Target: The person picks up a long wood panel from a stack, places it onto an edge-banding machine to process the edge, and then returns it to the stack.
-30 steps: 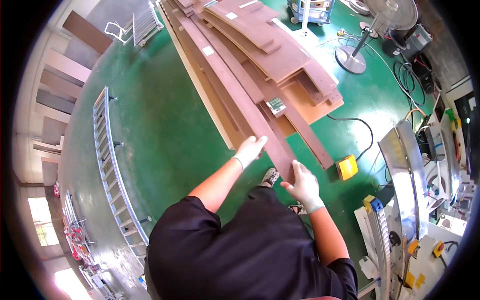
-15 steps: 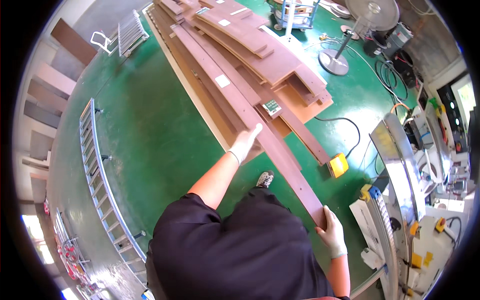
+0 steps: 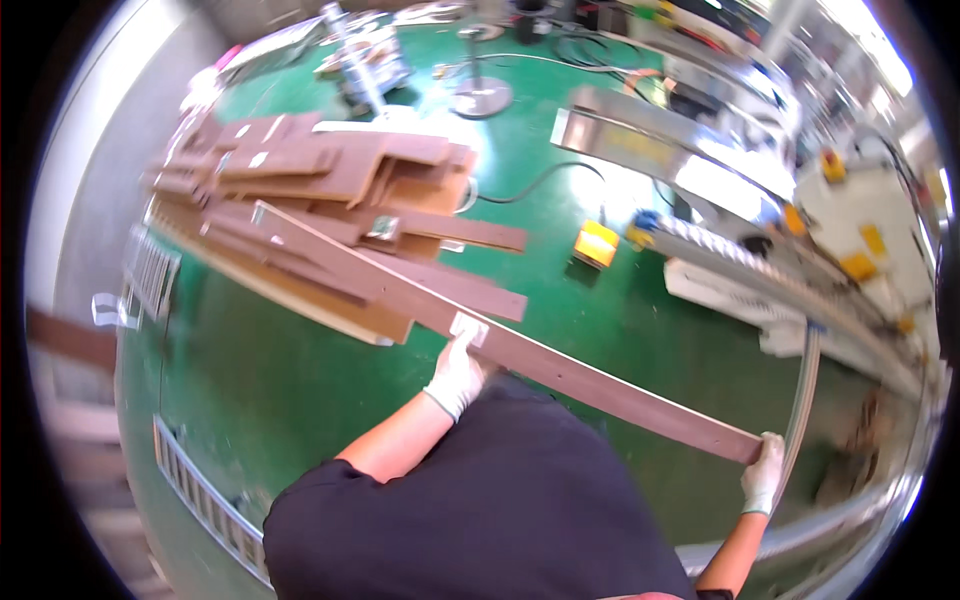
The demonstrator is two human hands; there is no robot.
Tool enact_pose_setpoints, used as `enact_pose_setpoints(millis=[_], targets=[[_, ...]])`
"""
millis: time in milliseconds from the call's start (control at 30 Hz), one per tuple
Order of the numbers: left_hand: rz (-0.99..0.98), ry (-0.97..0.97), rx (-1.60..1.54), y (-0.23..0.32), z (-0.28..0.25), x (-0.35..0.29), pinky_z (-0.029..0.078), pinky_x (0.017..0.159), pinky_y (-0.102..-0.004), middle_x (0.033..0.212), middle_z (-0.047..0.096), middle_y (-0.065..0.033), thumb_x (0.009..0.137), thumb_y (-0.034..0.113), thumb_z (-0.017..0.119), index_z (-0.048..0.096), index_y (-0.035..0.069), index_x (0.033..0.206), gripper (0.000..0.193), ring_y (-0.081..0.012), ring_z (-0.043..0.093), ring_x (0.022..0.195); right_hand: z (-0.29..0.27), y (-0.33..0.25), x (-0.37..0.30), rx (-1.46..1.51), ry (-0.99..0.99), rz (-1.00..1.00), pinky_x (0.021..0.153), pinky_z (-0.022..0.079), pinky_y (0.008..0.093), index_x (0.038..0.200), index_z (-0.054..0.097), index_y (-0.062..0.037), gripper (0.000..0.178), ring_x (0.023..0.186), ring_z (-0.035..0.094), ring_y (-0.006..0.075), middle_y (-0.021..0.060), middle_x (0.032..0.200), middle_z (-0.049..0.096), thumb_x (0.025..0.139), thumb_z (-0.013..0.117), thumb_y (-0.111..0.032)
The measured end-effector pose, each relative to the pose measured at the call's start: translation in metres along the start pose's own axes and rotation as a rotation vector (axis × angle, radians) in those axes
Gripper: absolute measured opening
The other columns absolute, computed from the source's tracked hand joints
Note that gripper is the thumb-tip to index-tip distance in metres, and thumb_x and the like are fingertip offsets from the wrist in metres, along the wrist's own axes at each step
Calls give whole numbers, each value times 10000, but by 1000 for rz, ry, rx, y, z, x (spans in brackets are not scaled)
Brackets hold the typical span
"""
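A long, narrow brown board (image 3: 600, 392) slants across in front of me, from the stack at the far left down to the near right. Around its lower edge near the middle, beside a white label, closes my left hand (image 3: 457, 378) in a white glove. My right hand (image 3: 764, 475), gloved as well, grips the board's near right end. The board's far end lies over a stack of brown boards (image 3: 300, 170), and whether it touches them I cannot tell. A small green-and-white label (image 3: 383, 228) shows on the pile.
A yellow pedal box (image 3: 595, 245) with a black cable sits on the green floor. At the right stands a long machine with a metal conveyor edge (image 3: 770, 265). A metal roller rack (image 3: 208, 500) lies at lower left. A fan base (image 3: 482, 98) stands beyond the stack.
My view and body have turned to the right. The board has swung crosswise and come away from the stack at its near part, still held in both hands. My right hand has moved further right.
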State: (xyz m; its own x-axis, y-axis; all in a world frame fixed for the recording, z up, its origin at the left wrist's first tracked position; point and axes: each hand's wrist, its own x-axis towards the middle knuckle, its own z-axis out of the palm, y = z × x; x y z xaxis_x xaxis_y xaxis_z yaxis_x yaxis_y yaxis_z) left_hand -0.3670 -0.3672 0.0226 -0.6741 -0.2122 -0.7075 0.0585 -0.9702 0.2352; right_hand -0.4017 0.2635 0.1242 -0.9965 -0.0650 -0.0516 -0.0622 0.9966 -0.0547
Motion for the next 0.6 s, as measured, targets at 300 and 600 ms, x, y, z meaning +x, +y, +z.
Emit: enact_pose_setpoints(millis=[300, 600], targets=[[-151, -270, 293, -83, 94, 15, 443, 1149, -549, 1361, 609, -137, 1070, 313, 575, 516, 52, 1381, 411, -325, 580, 1285, 28, 95, -316, 26, -86, 644, 1253, 325, 467, 1376, 569, 43, 650, 1440, 445, 418, 250, 1453, 541, 728, 586, 85], [-429, -495, 829, -277, 146, 63, 486, 1092, -548, 1309, 650, -109, 1078, 407, 581, 534, 97, 1363, 423, -299, 630, 1231, 93, 12, -518, 15, -56, 1089, 1163, 402, 456, 1348, 569, 41, 602, 1310, 519, 419, 239, 1331, 587, 748, 563, 91]])
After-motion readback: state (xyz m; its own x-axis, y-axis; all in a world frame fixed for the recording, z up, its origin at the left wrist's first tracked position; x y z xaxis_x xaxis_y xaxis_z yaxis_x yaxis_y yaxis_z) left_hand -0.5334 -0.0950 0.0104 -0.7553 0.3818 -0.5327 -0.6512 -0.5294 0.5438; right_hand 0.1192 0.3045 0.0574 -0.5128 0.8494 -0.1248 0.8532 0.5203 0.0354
